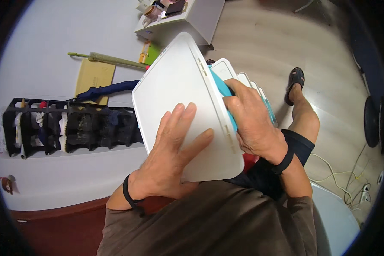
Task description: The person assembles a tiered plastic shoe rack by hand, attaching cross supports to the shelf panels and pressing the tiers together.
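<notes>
A white and teal plastic storage unit (170, 81) stands tilted in front of my body. Its broad white panel faces me, and several rounded white tiers (224, 67) with teal parts show past its right edge. Against the panel lies my left hand (168, 151), its fingers stretched and spread. My right hand (258, 121) is at the panel's right side, fingers bent over the teal part (219, 82); its fingertips are partly hidden. A dark band circles each wrist.
On the left is a black rack (79, 128) holding shoes. Behind it are a flat yellow board (94, 79), a green folded umbrella (115, 59) and a dark blue one (109, 89). A white cabinet (196, 21) stands at the back. Cables (335, 173) trail over the floor at right.
</notes>
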Tool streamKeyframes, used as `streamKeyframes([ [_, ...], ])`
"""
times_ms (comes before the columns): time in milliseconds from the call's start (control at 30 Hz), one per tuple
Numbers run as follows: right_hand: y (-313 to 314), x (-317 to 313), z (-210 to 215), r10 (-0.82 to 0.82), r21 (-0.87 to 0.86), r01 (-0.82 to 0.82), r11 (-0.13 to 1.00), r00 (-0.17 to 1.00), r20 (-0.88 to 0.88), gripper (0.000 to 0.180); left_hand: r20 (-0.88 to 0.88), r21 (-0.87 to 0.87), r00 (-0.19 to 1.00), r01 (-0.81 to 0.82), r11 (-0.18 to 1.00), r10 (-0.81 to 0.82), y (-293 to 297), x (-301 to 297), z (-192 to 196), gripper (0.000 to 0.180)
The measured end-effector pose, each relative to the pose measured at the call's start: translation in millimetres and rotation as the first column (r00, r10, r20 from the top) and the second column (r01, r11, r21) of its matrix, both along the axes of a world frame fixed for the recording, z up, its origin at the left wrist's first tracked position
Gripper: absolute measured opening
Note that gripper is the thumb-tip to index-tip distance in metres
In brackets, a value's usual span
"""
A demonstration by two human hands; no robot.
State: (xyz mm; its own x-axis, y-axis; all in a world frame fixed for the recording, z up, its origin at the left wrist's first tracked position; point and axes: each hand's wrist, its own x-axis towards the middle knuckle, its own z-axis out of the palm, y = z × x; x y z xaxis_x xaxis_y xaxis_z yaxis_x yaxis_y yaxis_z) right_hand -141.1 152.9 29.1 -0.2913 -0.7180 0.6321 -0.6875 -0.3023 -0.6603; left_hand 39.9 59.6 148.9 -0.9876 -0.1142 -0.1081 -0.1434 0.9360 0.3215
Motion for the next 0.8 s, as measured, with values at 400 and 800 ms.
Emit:
streamKeyframes([
  [400, -38.8, 61.6, 30.4, 0.128, 0.283, 0.007, 0.959, 0.881, -0.455, 0.022, -0.309, 0.241, 0.949, 0.018, 0.97, 0.059, -60.9, 103.3, -55.7, 0.09],
  [800, -50.9, 76.4, 33.0, 0.222, 0.392, -0.105, 0.914, 0.937, -0.268, 0.04, -0.291, 0.353, 0.945, -0.039, 0.935, 0.149, -62.3, 128.0, -74.3, 0.073],
])
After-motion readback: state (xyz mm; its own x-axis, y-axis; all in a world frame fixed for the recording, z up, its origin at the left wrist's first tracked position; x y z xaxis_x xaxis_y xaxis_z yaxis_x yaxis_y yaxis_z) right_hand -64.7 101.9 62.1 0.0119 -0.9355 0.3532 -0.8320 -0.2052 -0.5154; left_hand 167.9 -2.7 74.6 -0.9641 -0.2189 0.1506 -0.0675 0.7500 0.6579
